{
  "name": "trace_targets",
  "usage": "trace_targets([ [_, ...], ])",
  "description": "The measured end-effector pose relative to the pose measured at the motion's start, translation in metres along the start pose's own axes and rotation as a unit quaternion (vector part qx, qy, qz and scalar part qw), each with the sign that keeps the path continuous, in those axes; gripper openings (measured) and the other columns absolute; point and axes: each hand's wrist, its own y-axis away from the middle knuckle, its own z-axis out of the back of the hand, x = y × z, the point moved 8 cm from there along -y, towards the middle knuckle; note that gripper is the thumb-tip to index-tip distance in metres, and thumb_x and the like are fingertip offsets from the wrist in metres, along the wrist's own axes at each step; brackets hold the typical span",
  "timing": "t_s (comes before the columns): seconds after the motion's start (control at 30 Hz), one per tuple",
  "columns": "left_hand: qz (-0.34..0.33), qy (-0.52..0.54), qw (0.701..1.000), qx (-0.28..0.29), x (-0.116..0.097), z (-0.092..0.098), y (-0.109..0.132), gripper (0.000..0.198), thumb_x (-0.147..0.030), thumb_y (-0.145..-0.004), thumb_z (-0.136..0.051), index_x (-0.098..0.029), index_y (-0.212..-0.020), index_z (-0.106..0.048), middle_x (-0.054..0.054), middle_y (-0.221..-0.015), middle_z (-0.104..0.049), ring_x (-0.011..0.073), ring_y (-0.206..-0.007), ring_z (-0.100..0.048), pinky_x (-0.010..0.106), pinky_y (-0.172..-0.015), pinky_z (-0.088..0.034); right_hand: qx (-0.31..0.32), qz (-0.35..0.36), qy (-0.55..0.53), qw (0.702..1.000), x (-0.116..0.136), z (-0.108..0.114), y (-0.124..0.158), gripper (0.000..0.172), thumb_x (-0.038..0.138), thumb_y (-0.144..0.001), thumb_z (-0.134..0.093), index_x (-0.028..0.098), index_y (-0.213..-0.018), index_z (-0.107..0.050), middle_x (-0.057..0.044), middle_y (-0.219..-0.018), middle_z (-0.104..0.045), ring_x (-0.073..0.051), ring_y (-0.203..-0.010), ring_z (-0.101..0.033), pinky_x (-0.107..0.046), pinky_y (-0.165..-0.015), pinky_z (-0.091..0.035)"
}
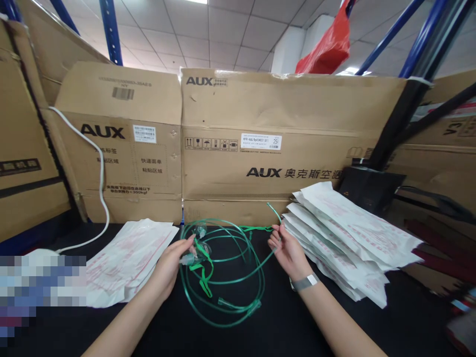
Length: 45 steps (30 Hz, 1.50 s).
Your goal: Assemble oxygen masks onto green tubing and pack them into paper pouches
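A clear plastic oxygen mask (pixel 198 251) with a green elastic strap (pixel 204 274) sits at the middle of the table, and my left hand (pixel 171 265) grips its edge. Green-tinted transparent tubing (pixel 238 292) runs from the mask in several loose loops on the black tabletop. My right hand (pixel 288 250) pinches a length of that tubing between fingers and thumb, and a short free end rises past the hand. A grey band with a white tag (pixel 305 282) circles my right wrist.
White and pink printed pouches form a tall stack (pixel 345 238) right of my right hand and a lower pile (pixel 130 263) left of my left hand. Cardboard AUX boxes (pixel 267 139) stand behind the black table (pixel 230 337). A white cable (pixel 100 188) drapes down at left.
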Motion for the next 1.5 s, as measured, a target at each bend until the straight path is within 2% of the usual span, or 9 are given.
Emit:
trace_targets([
  [0.17,-0.200,-0.271,0.939,-0.068,-0.029,-0.003,0.014,0.030,-0.044,-0.069,-0.059,-0.021,-0.051,-0.062,0.007,-0.098,-0.060,0.0279,-0.120,-0.034,0.038,-0.103,-0.018,0.063,0.000,0.033,0.997,0.008,-0.026,0.014,0.030,0.030,-0.074,-0.063,0.014,-0.098,-0.060,0.010,-0.040,-0.033,-0.003,-0.033,-0.016,-0.015,-0.028,-0.013],
  [0.27,-0.240,-0.277,0.924,-0.106,-0.035,-0.002,0.024,0.030,-0.045,-0.072,-0.056,-0.021,-0.057,-0.065,0.007,-0.111,-0.052,0.0267,-0.118,-0.036,0.038,-0.102,-0.021,0.142,-0.029,0.094,0.985,0.001,-0.050,0.028,0.032,0.023,-0.074,-0.062,0.015,-0.105,-0.059,0.006,-0.049,-0.041,-0.004,-0.038,-0.022,-0.017,-0.033,-0.017],
  [0.37,-0.263,-0.223,0.928,-0.144,-0.043,0.001,0.034,0.028,-0.043,-0.071,-0.058,-0.020,-0.056,-0.065,0.005,-0.097,-0.049,0.0234,-0.105,-0.044,0.035,-0.096,-0.030,0.203,-0.079,0.135,0.966,-0.012,-0.067,0.042,0.033,0.020,-0.072,-0.064,0.014,-0.104,-0.061,0.005,-0.055,-0.042,-0.003,-0.043,-0.023,-0.019,-0.038,-0.017],
  [0.6,-0.110,-0.021,0.994,0.018,-0.032,-0.020,0.034,0.029,-0.031,-0.070,-0.061,-0.016,-0.046,-0.057,0.004,-0.085,-0.051,0.0199,-0.091,-0.048,0.025,-0.075,-0.040,0.236,-0.139,0.189,0.943,-0.030,-0.079,0.064,0.019,0.026,-0.077,-0.061,0.011,-0.086,-0.065,0.010,-0.044,-0.023,-0.002,-0.038,-0.014,-0.018,-0.037,-0.011],
  [0.87,-0.117,-0.048,0.992,-0.010,-0.031,-0.018,0.034,0.025,-0.034,-0.071,-0.062,-0.016,-0.053,-0.064,0.002,-0.075,-0.053,0.0166,-0.084,-0.049,0.021,-0.077,-0.036,0.111,-0.007,0.111,0.988,-0.003,-0.060,0.040,0.008,0.022,-0.072,-0.063,0.015,-0.076,-0.062,0.000,-0.063,-0.059,-0.004,-0.040,-0.038,-0.016,-0.036,-0.030],
  [1.03,0.043,0.056,0.997,0.032,0.000,-0.025,0.027,0.028,-0.039,-0.071,-0.062,-0.014,-0.059,-0.064,0.001,-0.066,-0.057,0.0108,-0.065,-0.049,0.020,-0.063,-0.039,0.133,-0.080,0.052,0.986,-0.005,-0.062,0.043,0.044,0.008,-0.065,-0.065,0.019,-0.107,-0.058,-0.002,-0.089,-0.062,-0.007,-0.061,-0.052,-0.017,-0.056,-0.046],
  [1.13,0.104,0.126,0.986,0.039,0.012,-0.027,0.024,0.024,-0.040,-0.070,-0.063,-0.016,-0.071,-0.066,0.000,-0.067,-0.059,0.0104,-0.064,-0.051,0.022,-0.064,-0.040,0.169,-0.121,0.042,0.977,-0.008,-0.075,0.055,0.048,0.004,-0.064,-0.062,0.017,-0.110,-0.058,-0.003,-0.092,-0.061,-0.009,-0.067,-0.053,-0.019,-0.060,-0.048],
  [1.3,0.126,0.148,0.980,0.051,0.017,-0.028,0.023,0.028,-0.039,-0.070,-0.063,-0.022,-0.093,-0.064,0.001,-0.081,-0.065,0.0127,-0.075,-0.057,0.024,-0.070,-0.040,0.218,-0.162,0.014,0.962,-0.015,-0.092,0.071,0.057,0.004,-0.059,-0.057,0.017,-0.114,-0.055,-0.002,-0.084,-0.059,-0.007,-0.056,-0.046,-0.018,-0.046,-0.043],
  [1.5,0.083,0.028,0.995,0.049,0.014,-0.026,0.024,0.023,-0.037,-0.069,-0.064,-0.020,-0.083,-0.067,0.003,-0.089,-0.067,0.0168,-0.086,-0.056,0.025,-0.075,-0.036,0.215,-0.162,0.040,0.962,-0.025,-0.086,0.065,0.037,0.018,-0.076,-0.056,0.017,-0.113,-0.056,0.003,-0.061,-0.056,0.001,-0.029,-0.020,-0.011,-0.023,-0.016],
])
